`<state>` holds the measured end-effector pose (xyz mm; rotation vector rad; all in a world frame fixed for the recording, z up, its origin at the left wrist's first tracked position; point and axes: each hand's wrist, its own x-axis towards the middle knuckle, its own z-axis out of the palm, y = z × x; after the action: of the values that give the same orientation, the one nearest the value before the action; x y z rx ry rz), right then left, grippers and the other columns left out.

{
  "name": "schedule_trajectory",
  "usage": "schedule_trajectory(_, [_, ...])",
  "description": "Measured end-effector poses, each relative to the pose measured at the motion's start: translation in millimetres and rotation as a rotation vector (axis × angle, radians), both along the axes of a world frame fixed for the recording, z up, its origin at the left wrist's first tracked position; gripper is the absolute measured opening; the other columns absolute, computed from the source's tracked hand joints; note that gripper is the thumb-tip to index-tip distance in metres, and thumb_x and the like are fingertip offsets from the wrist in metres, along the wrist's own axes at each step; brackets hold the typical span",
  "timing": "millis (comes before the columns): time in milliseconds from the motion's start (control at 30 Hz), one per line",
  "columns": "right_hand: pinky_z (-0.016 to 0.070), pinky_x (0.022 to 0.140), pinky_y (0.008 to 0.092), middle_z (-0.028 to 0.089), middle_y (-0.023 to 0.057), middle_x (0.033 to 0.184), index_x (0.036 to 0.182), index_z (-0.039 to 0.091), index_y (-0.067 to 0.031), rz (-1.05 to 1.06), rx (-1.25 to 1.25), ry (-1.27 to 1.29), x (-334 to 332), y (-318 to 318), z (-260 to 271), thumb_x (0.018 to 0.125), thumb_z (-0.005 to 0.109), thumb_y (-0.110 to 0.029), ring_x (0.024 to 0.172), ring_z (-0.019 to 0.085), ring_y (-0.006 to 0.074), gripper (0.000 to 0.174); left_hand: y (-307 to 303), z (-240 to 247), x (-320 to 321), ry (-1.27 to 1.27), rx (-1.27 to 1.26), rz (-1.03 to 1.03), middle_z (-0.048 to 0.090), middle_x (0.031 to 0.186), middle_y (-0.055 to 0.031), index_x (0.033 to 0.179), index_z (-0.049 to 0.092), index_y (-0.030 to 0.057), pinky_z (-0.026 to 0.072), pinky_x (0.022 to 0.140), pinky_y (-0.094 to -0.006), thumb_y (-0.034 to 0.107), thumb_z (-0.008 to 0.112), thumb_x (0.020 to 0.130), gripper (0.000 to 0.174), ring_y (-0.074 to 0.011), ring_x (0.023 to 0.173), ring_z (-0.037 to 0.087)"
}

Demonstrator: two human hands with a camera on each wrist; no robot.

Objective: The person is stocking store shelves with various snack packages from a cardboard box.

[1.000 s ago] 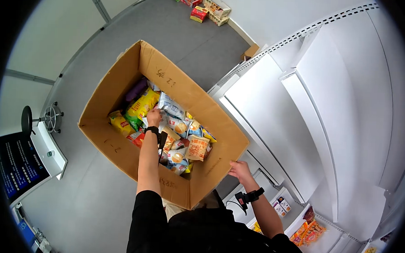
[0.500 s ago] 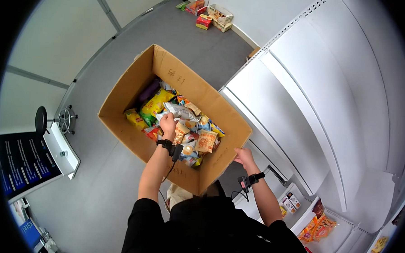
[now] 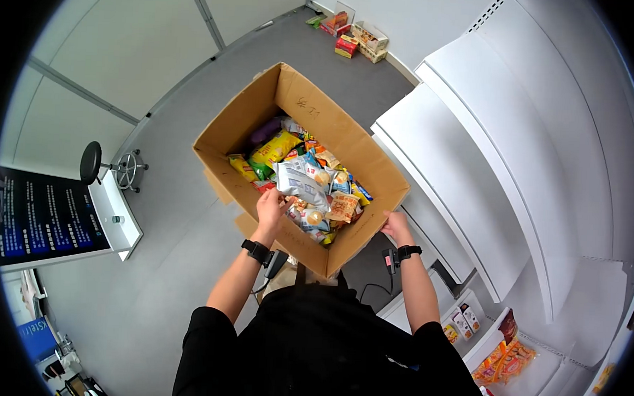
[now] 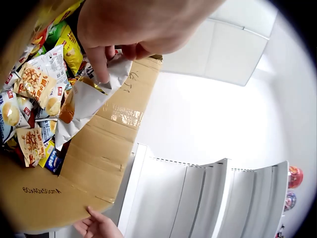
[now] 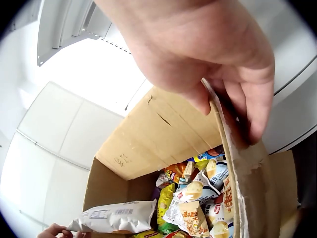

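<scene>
Shelving [image 3: 453,198], white and tiered, fills the right side of my head view; beside it I have an open cardboard box [image 3: 228,132], tilted, with handwriting on an inner wall and snack packets heaped inside; among them lies a yellow snack bag [image 3: 275,149]; over the heap is a silvery-white snack bag [image 3: 302,184], printed side partly showing; my left hand [image 3: 270,209] pinches that bag at one end, grip narrow, thumb and fingers closed on the film; my right hand [image 3: 398,227] grips the box's rim, thumb inside, fingers outside; smallest, an orange-and-cream snack packet [image 3: 343,207] rests in the heap.
</scene>
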<state>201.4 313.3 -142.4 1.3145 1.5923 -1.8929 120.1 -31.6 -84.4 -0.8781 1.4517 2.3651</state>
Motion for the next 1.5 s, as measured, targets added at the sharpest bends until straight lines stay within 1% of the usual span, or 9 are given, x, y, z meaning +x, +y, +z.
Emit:
schedule_trajectory(133, [0.0544,0.061,0.0436,0.065,0.0157,0.093,0.107,0.056,0.0052,0.005,0.108,0.051,14,-6,-25,0.088,0.056,-0.025,0.076,0.067,0.0272,0.035,-18,20,21,0.049,0.055,-0.054,0.047,0.074,-0.0025,0.071,0.049,0.0024,0.0577,0.078,-0.0369,0.008,0.047,0.087,0.017,-0.0124,0.068,0.052])
schedule_trajectory(233, [0.0519,0.07,0.045,0.064,0.0157,0.097,0.111,0.055,0.0041,0.028,0.241,0.048,25,-20,-25,0.088,0.057,-0.029,0.083,0.064,0.0306,0.041,-33,36,30,0.101,0.089,-0.08,0.048,0.075,-0.0039,0.074,0.049,0.0011,0.0576,0.079,-0.0362,0.011,0.045,0.09,0.02,-0.0128,0.07,0.053])
schedule_trajectory(333, [0.0447,0.089,0.0434,0.058,0.0193,0.11,0.115,0.053,0.0035,0.042,1.096,0.17,35,-66,7,0.086,0.058,-0.029,0.103,0.056,0.035,0.044,-49,54,41,0.123,0.115,-0.089,0.049,0.077,-0.0042,0.076,0.05,0.0007,0.0575,0.079,-0.0368,0.011,0.045,0.09,0.018,-0.013,0.072,0.054])
schedule_trajectory(500, [0.0351,0.101,0.0416,0.044,0.022,0.13,0.122,0.048,0.0009,0.237,1.076,0.647,37,-147,102,0.079,0.068,-0.029,0.121,0.041,0.0365,0.055,-57,75,51,0.172,0.208,-0.109,0.051,0.079,-0.0048,0.078,0.05,0.0012,0.057,0.081,-0.0384,0.01,0.046,0.09,0.015,-0.0142,0.077,0.055])
schedule_trajectory(700, [0.0326,0.104,0.0424,0.037,0.0192,0.139,0.129,0.044,-0.003,0.551,1.009,0.752,57,-209,133,0.074,0.073,-0.029,0.126,0.036,0.0365,0.067,-57,94,67,0.146,0.355,-0.146,0.049,0.074,-0.0038,0.075,0.048,0.0016,0.055,0.086,-0.0402,0.007,0.048,0.087,0.013,-0.0152,0.074,0.055])
schedule_trajectory(800, [0.0333,0.103,0.0431,0.036,0.0188,0.139,0.131,0.042,-0.0037,0.559,1.062,0.748,65,-219,133,0.072,0.075,-0.027,0.126,0.037,0.0375,0.071,-57,102,72,0.134,0.405,-0.18,0.049,0.074,-0.0034,0.075,0.048,0.0017,0.0537,0.089,-0.0391,0.008,0.05,0.087,0.014,-0.0166,0.076,0.057])
schedule_trajectory(1033, [0.0377,0.099,0.0425,0.045,0.0188,0.128,0.126,0.041,-0.0033,0.396,1.179,0.817,76,-228,136,0.069,0.076,-0.017,0.119,0.042,0.0364,0.068,-65,117,88,0.148,0.436,-0.266,0.054,0.083,-0.0071,0.073,0.048,0.0014,0.0534,0.089,-0.0359,0.009,0.051,0.086,0.015,-0.024,0.091,0.061])
schedule_trajectory(1367, [0.0472,0.082,0.0397,0.058,0.0176,0.108,0.116,0.05,-0.005,0.358,1.165,0.762,97,-222,137,0.072,0.069,-0.012,0.101,0.056,0.0345,0.048,-67,110,93,0.141,0.369,-0.44,0.057,0.107,-0.0081,0.094,0.053,0.0013,0.054,0.086,-0.0363,0.017,0.05,0.09,0.016,-0.0206,0.102,0.059])
schedule_trajectory(1500, [0.049,0.079,0.0371,0.061,0.0186,0.104,0.115,0.052,-0.0042,0.299,1.041,0.696,103,-229,125,0.073,0.069,-0.013,0.094,0.06,0.0359,0.046,-78,123,101,0.14,0.355,-0.432,0.059,0.104,-0.0056,0.1,0.056,0.0027,0.0533,0.085,-0.0366,0.019,0.052,0.091,0.019,-0.0194,0.1,0.06])
